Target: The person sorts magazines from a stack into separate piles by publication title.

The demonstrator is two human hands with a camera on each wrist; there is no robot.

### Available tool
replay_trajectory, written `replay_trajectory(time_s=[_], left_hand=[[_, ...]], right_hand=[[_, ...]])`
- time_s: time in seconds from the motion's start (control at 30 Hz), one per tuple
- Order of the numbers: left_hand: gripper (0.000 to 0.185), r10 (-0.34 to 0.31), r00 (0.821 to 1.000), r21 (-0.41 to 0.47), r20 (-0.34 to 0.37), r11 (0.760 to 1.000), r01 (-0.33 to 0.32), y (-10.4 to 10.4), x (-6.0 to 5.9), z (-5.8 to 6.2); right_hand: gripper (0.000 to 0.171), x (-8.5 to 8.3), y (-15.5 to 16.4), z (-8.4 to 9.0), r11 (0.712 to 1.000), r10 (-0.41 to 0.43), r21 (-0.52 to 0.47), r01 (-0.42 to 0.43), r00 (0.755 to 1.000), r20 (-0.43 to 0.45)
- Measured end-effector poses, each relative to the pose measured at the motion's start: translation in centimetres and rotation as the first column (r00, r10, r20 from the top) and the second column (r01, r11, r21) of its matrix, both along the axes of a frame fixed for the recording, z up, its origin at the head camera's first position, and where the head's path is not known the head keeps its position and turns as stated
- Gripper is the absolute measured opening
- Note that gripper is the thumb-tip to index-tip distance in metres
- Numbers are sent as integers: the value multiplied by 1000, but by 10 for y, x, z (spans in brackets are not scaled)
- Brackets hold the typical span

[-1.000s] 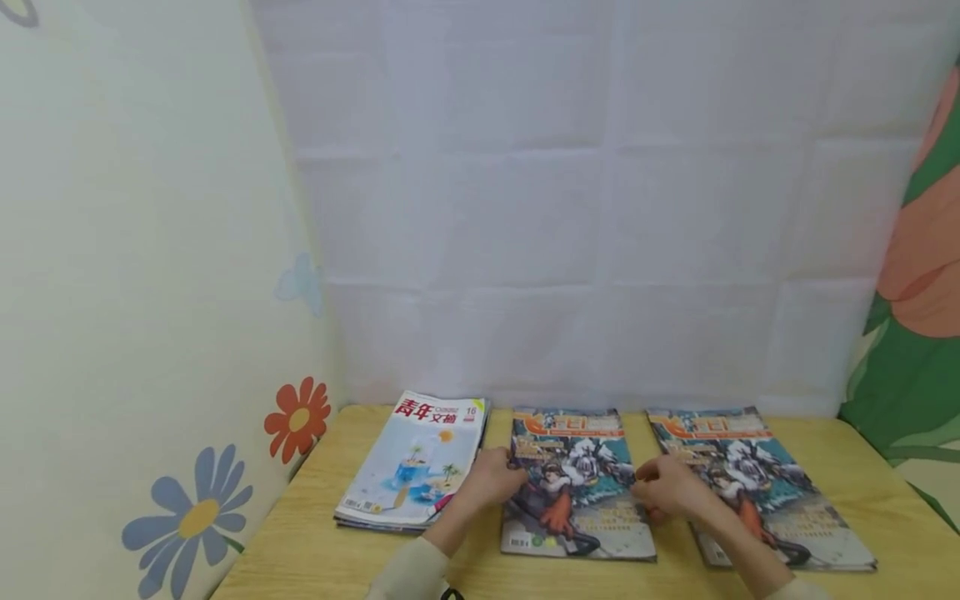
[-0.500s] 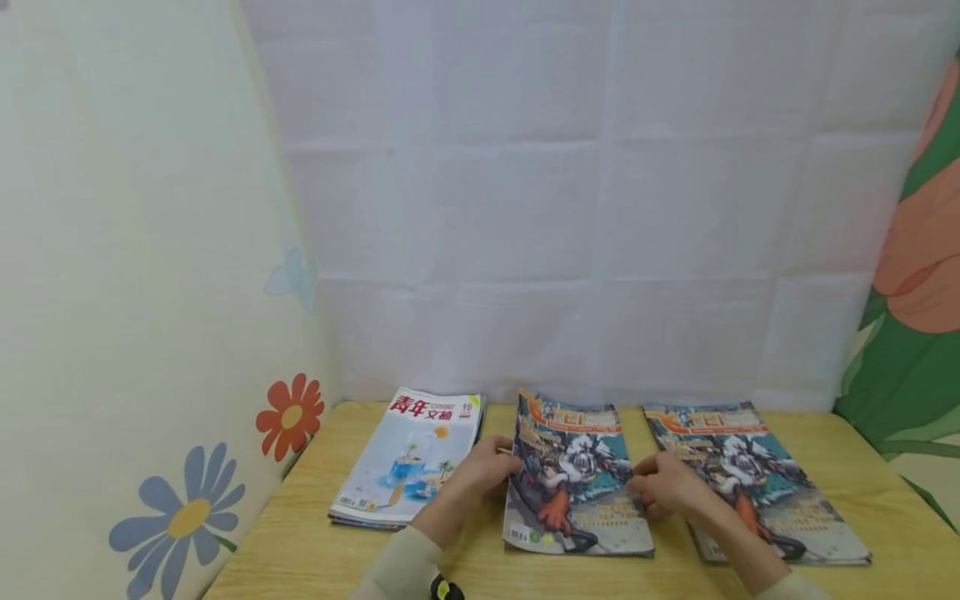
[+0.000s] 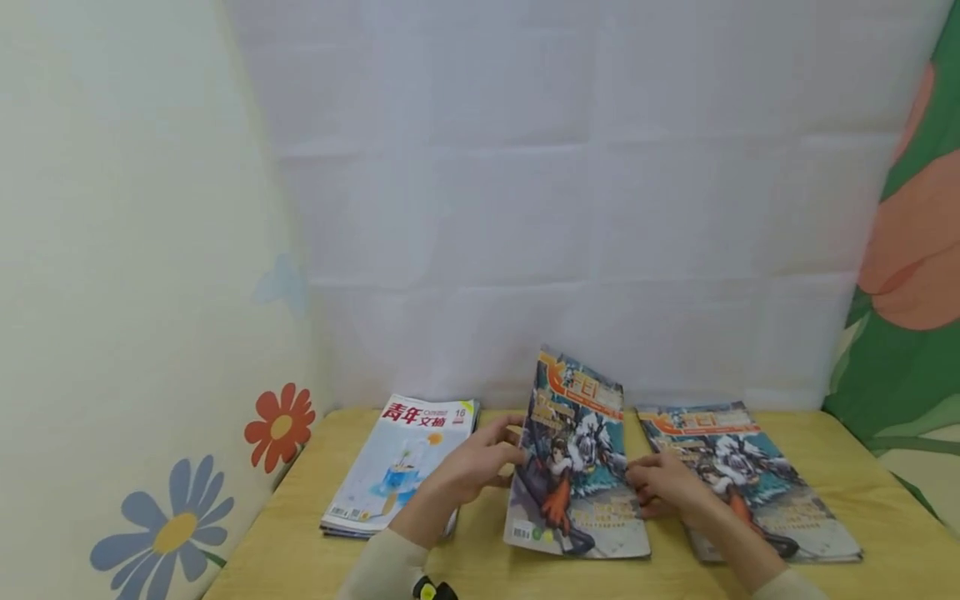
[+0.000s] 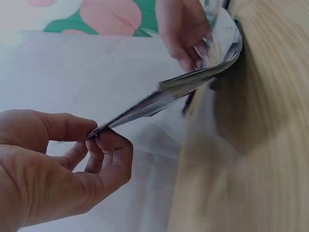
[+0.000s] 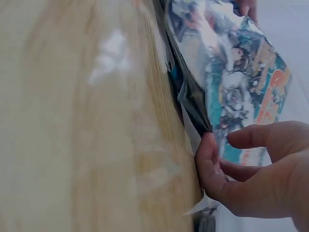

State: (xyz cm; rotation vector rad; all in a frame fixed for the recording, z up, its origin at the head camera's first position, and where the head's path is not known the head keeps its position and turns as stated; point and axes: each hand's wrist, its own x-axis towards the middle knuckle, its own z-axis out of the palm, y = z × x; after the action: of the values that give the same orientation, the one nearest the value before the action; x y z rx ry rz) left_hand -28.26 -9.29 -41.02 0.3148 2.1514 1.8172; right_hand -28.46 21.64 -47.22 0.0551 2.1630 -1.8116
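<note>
Two hands on middle comic magazine [image 3: 573, 467], left fingers [image 3: 491, 457] pinching its raised edge, right fingers [image 3: 651, 487] gripping opposite edge

Head view: from above the near edge of the pale wooden tabletop [image 3: 840, 467], facing forward and slightly down toward the far edge and the white creased cloth backdrop [image 3: 585, 217]; mid distance, takes in the tabletop's whole width. Left wrist view: very close, low at the tabletop surface, rolled sideways, looks from the left hand [image 4: 58, 169] across the glossy comic-cover magazine [image 4: 193, 82] toward the right hand [image 4: 186, 29]. Right wrist view: very close, also rolled, looks from the right hand [image 5: 251, 169] along the wood grain and over the same magazine cover [image 5: 231, 82]. All three views share that lifted middle magazine [image 3: 573, 454] and the tabletop under it.
</note>
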Motion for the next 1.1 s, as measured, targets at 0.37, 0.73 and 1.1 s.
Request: replay_trajectory(time_s=[0.37, 0.73, 1.1], left_hand=[[55, -27, 999, 252, 20, 967, 21, 12, -9, 26], [58, -71, 994, 418, 86, 908, 28, 50, -20, 5], [52, -110, 978, 471, 179, 882, 12, 118, -27, -36]], right_hand=[[64, 6, 20, 16, 985, -155, -108, 136, 969, -190], [83, 24, 64, 43, 930, -102, -365, 29, 978, -184], [83, 28, 135, 44, 990, -4, -138, -28, 974, -227]])
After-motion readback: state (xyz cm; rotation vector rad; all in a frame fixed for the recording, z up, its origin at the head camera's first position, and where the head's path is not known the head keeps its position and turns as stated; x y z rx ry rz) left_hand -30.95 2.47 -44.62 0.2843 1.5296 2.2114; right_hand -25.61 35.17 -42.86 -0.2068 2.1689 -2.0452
